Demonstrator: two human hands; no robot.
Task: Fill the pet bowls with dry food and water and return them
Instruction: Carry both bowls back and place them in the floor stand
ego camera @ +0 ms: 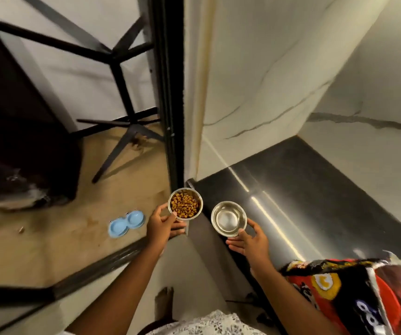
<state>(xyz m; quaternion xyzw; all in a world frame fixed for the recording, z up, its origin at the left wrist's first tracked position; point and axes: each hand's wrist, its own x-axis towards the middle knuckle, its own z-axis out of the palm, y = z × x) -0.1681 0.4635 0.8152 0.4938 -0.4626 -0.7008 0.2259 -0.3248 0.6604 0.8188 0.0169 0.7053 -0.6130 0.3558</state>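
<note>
Left hand: the left hand (158, 224) grips the food bowl from its near side, thumb hooked over the rim, fingers curled underneath.
Food bowl: the food bowl (185, 206) is round, shiny steel with straight walls, held level and mouth up, in the air just past the counter's left corner and above the tan floor.
Kibble: the kibble (185, 205) is small brown nuggets, heaped to near the rim, rough and matte against the polished metal.
Right hand: the right hand (249, 243) holds the second bowl, thumb on the near rim, fingers cupping its right side and base.
Second bowl: the second bowl (228, 218) is the same round steel shape, mouth up, level, over the counter's near-left edge. The inside gleams; whether water is in it I cannot tell.
Spacing: the two bowls are side by side, near each other, not touching.
Holder: the blue holder (126, 222) lies flat on the floor left of the food bowl, smooth plastic, two round wells joined, long axis running lower-left to upper-right.
Counter: the counter (315, 201) is dark, glossy, with bright streaks of reflected light.
Bag: the food bag (354, 298), crinkled and red-and-black, stands on the counter at lower right.
Wall: the wall (267, 68) is pale, smooth, with thin dark veins.
</note>
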